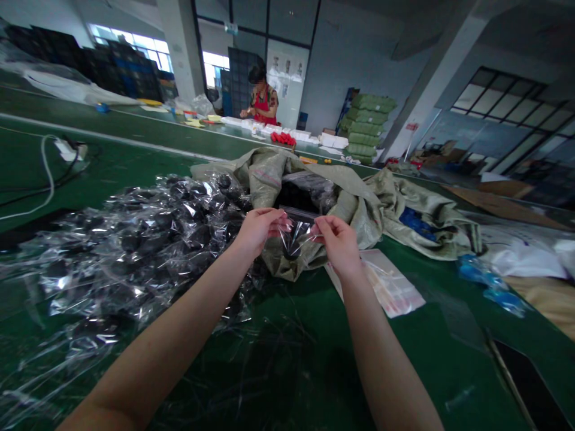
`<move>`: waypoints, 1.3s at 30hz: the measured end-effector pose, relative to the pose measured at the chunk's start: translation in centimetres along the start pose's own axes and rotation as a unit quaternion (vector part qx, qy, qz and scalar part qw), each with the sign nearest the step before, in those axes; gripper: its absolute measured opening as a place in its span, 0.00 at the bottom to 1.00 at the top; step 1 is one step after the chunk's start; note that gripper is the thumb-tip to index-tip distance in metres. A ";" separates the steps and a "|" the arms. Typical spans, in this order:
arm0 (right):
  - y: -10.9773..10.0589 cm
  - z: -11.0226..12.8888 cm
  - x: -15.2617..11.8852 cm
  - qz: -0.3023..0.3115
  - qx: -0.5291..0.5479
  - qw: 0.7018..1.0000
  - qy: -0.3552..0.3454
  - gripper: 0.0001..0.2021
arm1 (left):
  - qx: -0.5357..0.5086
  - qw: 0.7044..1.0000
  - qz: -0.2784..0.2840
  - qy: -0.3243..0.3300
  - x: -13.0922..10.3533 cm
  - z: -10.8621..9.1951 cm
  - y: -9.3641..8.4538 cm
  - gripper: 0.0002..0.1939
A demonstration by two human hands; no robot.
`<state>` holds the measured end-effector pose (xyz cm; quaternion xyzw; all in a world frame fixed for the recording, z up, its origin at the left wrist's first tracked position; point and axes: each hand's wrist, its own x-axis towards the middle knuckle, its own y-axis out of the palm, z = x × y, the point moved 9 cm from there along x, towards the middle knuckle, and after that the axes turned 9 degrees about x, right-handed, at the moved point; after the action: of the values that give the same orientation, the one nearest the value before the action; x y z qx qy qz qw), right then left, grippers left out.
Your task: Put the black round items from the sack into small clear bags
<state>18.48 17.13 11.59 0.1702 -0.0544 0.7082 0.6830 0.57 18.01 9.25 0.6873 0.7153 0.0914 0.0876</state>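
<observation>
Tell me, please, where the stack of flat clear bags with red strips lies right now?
In the head view, the stack of flat clear bags lies on the green table, just right of the right hand, below the grey-green sack.

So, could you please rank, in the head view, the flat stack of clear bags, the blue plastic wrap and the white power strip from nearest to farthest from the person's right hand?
From the right hand:
1. Flat stack of clear bags, just below and to its right.
2. Blue plastic wrap, farther right on the table.
3. White power strip, far left, beyond the left hand.
</observation>
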 end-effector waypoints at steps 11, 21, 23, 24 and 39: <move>1.1 -1.3 -0.2 0.029 0.064 0.996 0.051 0.17 | -0.012 1.000 -0.021 0.016 -0.1 -0.8 -0.5 0.10; 0.5 -1.2 0.1 -0.003 0.072 0.997 0.012 0.10 | -0.001 1.000 -0.006 0.019 0.4 -0.6 -0.7 0.10; 0.5 -1.3 0.1 -0.012 0.072 0.997 0.012 0.11 | 0.030 0.999 -0.003 0.012 0.6 -0.3 -0.8 0.10; 0.5 -1.3 0.1 -0.014 0.065 0.998 0.012 0.11 | 0.059 0.998 -0.014 0.021 0.7 -0.4 -1.0 0.10; 3.0 1.9 -1.6 0.072 -0.171 0.977 -0.110 0.08 | 0.501 0.758 0.023 0.417 -4.6 -5.8 4.1 0.12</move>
<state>15.86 14.89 13.30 0.1237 -0.2615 0.7124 0.6394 3.28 13.55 15.89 0.5432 0.6083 -0.0007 -0.5787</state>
